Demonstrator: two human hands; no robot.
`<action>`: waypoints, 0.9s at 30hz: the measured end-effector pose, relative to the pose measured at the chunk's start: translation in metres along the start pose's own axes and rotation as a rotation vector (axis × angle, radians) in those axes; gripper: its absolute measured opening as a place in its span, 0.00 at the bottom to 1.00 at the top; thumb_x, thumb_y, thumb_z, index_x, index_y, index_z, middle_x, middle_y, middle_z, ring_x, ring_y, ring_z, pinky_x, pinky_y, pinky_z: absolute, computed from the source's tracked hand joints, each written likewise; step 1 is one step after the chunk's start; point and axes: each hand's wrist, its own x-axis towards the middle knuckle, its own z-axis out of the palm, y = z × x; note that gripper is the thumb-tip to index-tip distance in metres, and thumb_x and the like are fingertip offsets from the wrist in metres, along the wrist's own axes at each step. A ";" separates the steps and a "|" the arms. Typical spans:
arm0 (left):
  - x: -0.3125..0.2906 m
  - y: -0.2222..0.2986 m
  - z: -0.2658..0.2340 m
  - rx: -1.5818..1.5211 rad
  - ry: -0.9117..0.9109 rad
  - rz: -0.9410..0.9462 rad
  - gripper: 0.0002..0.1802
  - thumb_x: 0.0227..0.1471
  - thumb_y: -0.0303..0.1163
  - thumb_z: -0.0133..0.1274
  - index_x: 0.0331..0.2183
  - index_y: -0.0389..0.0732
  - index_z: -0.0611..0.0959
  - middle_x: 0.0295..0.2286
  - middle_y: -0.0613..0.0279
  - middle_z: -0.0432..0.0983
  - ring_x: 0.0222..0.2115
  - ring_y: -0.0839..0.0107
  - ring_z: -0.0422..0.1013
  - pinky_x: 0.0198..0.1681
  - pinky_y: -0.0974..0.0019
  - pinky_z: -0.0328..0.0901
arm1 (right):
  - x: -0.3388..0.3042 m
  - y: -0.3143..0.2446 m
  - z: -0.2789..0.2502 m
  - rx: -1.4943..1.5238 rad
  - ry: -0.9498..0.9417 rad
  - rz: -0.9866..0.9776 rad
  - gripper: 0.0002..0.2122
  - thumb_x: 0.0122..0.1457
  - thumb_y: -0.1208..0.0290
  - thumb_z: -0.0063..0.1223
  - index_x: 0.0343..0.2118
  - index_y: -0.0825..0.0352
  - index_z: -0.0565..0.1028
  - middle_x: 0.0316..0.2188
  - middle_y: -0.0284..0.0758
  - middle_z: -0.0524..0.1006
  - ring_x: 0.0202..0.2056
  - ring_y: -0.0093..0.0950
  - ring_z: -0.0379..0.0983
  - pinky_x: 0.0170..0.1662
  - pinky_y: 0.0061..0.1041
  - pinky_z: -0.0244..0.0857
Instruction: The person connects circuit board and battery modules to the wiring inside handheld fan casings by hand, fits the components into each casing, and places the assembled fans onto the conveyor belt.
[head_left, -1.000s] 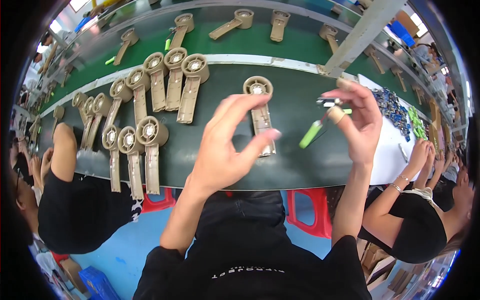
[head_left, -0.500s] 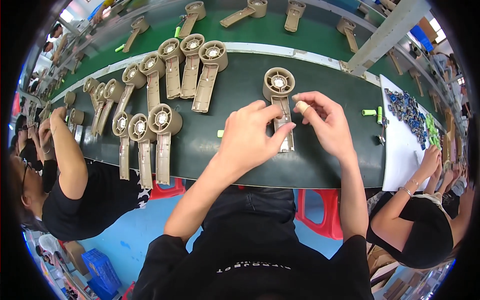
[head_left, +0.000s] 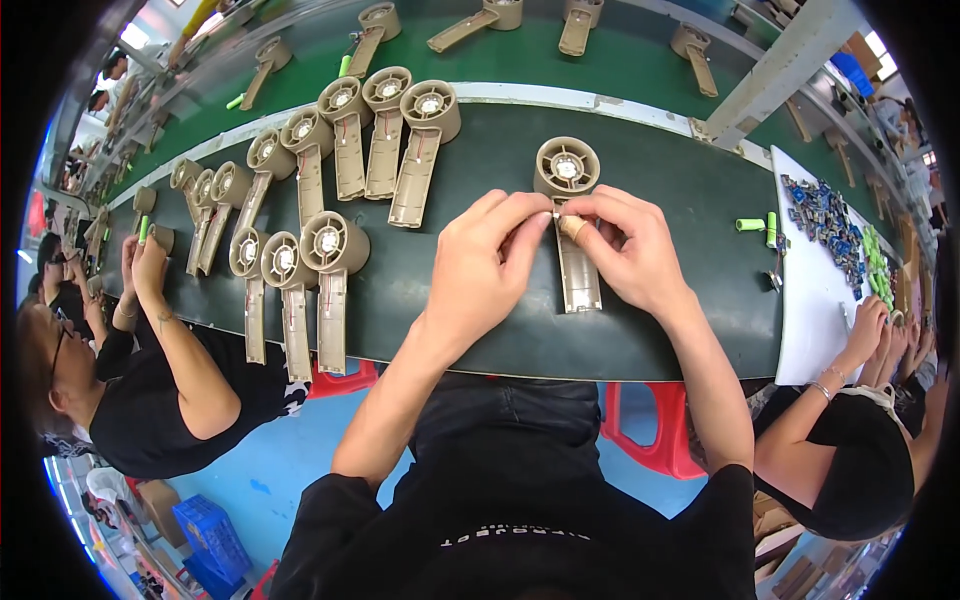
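A tan handheld fan housing (head_left: 580,285) lies on the dark green bench in front of me, its round fan head away from me and its open handle shell pointing toward me. Where head and handle meet, the fingertips of my left hand (head_left: 487,262) and my right hand (head_left: 632,247) are pinched close together. Both hands are closed; whatever small part sits between the fingers is hidden. A tan wrap (head_left: 573,228) covers a digit of my right hand. White parts show through the ring of the fan head (head_left: 567,167).
Several similar fan housings (head_left: 338,243) stand in groups to the left. Green battery cells (head_left: 750,225) lie at right, beside a white board (head_left: 808,340) heaped with blue circuit boards (head_left: 828,232). More fans lie on the green belt (head_left: 640,65) beyond a metal post (head_left: 775,75). Co-workers sit on both sides.
My hands have come together over the top of the handle, fingers now pinched. The left co-worker's hand has risen, a green cell showing in it. The view has shifted slightly.
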 end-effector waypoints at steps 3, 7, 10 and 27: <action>-0.002 0.013 -0.005 -0.150 -0.015 -0.319 0.12 0.55 0.24 0.55 0.43 0.37 0.82 0.22 0.57 0.75 0.18 0.68 0.70 0.25 0.64 0.66 | -0.003 0.001 0.009 0.049 0.097 -0.003 0.05 0.56 0.79 0.56 0.34 0.72 0.78 0.25 0.29 0.73 0.21 0.14 0.62 0.24 0.17 0.55; -0.011 -0.006 0.004 -0.070 0.102 -0.076 0.15 0.55 0.24 0.57 0.45 0.32 0.81 0.26 0.51 0.80 0.23 0.67 0.77 0.30 0.66 0.70 | -0.003 0.001 0.015 0.115 0.181 0.017 0.03 0.54 0.80 0.56 0.31 0.71 0.78 0.24 0.27 0.72 0.21 0.13 0.61 0.24 0.15 0.53; -0.012 -0.004 0.006 -0.100 0.085 -0.078 0.15 0.53 0.24 0.59 0.44 0.32 0.82 0.29 0.51 0.81 0.25 0.64 0.78 0.31 0.66 0.71 | -0.004 0.002 0.016 0.128 0.202 0.015 0.03 0.54 0.80 0.56 0.31 0.71 0.78 0.24 0.26 0.71 0.21 0.12 0.60 0.24 0.15 0.53; -0.013 -0.005 0.010 0.192 0.089 0.166 0.19 0.47 0.19 0.62 0.44 0.36 0.84 0.31 0.55 0.80 0.28 0.64 0.77 0.31 0.66 0.70 | -0.005 0.002 0.020 0.068 0.239 -0.002 0.04 0.57 0.79 0.55 0.33 0.72 0.78 0.24 0.29 0.72 0.21 0.15 0.62 0.25 0.17 0.55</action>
